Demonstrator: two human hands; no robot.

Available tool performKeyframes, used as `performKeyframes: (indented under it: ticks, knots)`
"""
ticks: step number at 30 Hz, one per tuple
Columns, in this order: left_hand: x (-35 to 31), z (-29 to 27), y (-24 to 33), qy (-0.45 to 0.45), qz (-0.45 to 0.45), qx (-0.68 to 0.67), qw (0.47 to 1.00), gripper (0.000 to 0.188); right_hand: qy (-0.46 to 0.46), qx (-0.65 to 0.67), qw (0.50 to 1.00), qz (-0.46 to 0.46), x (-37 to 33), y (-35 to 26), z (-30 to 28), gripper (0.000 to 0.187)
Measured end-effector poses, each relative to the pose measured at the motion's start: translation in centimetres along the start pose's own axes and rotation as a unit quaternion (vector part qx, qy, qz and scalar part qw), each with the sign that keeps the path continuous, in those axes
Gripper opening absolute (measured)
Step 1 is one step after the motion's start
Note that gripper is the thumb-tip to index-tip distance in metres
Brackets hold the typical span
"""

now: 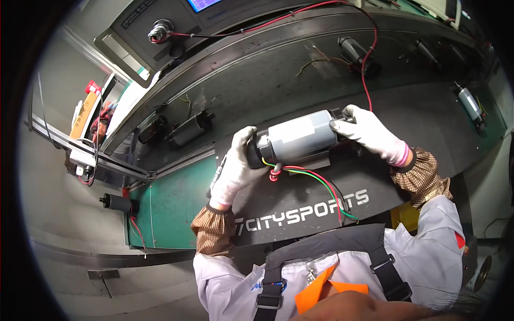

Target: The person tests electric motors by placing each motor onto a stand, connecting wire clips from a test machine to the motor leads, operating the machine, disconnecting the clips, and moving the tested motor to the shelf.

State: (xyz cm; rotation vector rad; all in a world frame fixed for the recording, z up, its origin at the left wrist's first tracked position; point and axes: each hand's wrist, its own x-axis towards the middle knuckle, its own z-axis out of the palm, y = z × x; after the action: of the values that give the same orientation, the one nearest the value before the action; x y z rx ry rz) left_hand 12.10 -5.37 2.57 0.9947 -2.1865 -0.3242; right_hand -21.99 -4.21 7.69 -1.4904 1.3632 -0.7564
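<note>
A grey cylindrical electric motor [308,142] with black ends and a pale label lies sideways between my two gloved hands, over a black mat [278,208]. My left hand [238,167] is wrapped round its black left end, with some fingers hidden behind it. On the right, my right hand [368,132] grips the other end, thumb and fingers closed about the black end piece. Red, green and black wires [321,179] come out near the motor's left end, pass through a small grey ring and hang toward the mat's front edge.
Behind the mat, more motors [193,128] lie on a dark conveyor belt [257,80]. Single motors rest at the bench's left end [116,203] and far right [470,104]. A grey instrument [203,32] with a red cable [373,48] stands at the back.
</note>
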Motion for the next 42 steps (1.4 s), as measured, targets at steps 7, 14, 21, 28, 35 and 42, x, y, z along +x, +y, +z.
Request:
performKeyframes:
  ticks: [7,14,21,28,35,42]
  knots:
    - [1.2,-1.0,-2.2,-0.075,-0.152,-0.125,0.978,0.107,0.026,-0.135,0.989,-0.046,2.9,2.4,0.6,0.047]
    - [4.1,-5.3,3.2,-0.103,0.066,0.113,0.986,0.069,0.456,-0.362,0.77,-0.26,5.2,9.5,-4.9,0.069]
    - [4.5,1.8,9.3,-0.274,0.116,0.299,0.907,0.035,0.093,-0.05,0.993,-0.049,4.3,12.8,-6.3,0.033]
    - [5.8,2.4,10.3,-0.393,0.127,0.302,0.859,0.029,-0.011,0.461,0.887,0.037,-4.0,14.7,-9.1,0.016]
    - [6.4,7.5,10.9,-0.409,0.042,-0.163,0.897,0.02,-0.102,0.439,0.888,0.092,-7.5,13.9,-5.4,0.033]
    - [4.0,10.4,9.2,-0.329,-0.326,-0.511,0.724,0.033,-0.183,0.463,0.839,0.218,-6.8,13.1,-5.2,0.036]
